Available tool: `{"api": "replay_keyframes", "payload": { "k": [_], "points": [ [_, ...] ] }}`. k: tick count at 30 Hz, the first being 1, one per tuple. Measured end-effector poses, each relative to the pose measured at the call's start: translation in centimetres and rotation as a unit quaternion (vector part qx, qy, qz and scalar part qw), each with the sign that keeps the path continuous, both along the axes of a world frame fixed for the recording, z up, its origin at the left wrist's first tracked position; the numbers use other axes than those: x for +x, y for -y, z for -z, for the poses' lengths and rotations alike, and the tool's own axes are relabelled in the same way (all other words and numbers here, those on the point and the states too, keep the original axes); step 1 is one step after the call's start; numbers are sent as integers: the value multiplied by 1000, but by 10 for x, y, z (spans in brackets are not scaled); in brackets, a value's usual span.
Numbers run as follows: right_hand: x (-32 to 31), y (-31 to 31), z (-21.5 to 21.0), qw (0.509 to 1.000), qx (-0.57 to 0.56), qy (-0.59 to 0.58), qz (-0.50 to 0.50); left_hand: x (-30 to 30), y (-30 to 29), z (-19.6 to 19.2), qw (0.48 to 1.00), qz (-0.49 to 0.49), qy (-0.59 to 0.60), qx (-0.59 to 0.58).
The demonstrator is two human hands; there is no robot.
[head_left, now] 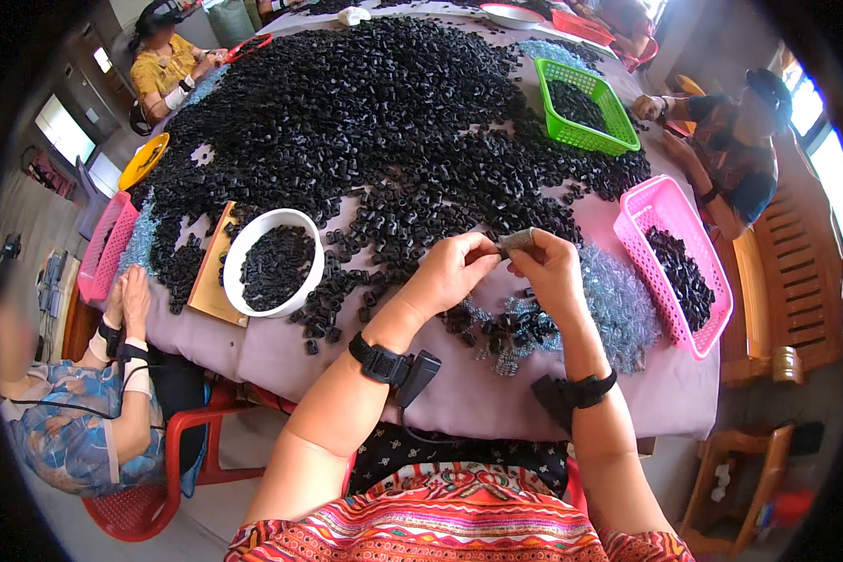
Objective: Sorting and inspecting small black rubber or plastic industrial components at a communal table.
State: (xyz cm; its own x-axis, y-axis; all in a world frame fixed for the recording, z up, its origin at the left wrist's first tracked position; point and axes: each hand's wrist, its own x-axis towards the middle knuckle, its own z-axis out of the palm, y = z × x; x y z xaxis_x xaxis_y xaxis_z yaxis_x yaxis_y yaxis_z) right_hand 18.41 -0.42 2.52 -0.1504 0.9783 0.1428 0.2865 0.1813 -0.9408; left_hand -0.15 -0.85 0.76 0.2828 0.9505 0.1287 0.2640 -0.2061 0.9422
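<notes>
Here, a large round surface (468, 393) draped in pale mauve cloth fills the room's middle, with windows along the right side and red plastic chairs around it. A huge heap of small black plastic pieces (375, 103) covers most of the cloth; they look short, tubular and matte. Just beside the hands lies a pile of small clear glinting parts (618, 300). The left hand (450, 272) and right hand (553, 272) meet above the near edge of the surface, fingertips pressed together, pinching a small grey piece (517, 242) between them; both wrists wear black bands. A white round bowl (272, 262) to the left holds black pieces and rests on a flat wooden board (211, 281). A pink mesh basket (674, 267) at right holds more, as does a green basket (585, 108) farther off. Other people sit at the surface's left, far left and right.
</notes>
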Motion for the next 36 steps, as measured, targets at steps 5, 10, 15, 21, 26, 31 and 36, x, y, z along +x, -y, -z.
{"api": "replay_keyframes", "payload": {
  "k": [5,10,15,21,26,31,36],
  "points": [
    [1,1,8,999,-7,-42,2,2,-1,2,991,34,88,-90],
    [3,3,8,999,-16,-33,-7,4,2,-1,985,57,109,-119],
    [-2,9,3,999,-2,-32,-1,2,0,2,987,49,94,-121],
    [-2,10,-4,996,66,56,-39,0,0,1,988,52,98,-106],
    [-9,19,-13,969,177,167,-41,-3,1,3,991,43,74,-99],
    [-18,23,-15,923,282,255,-61,-5,1,-2,990,23,96,-104],
    [-23,23,-18,925,284,242,-66,-9,2,-9,990,27,70,-116]
  ]
}}
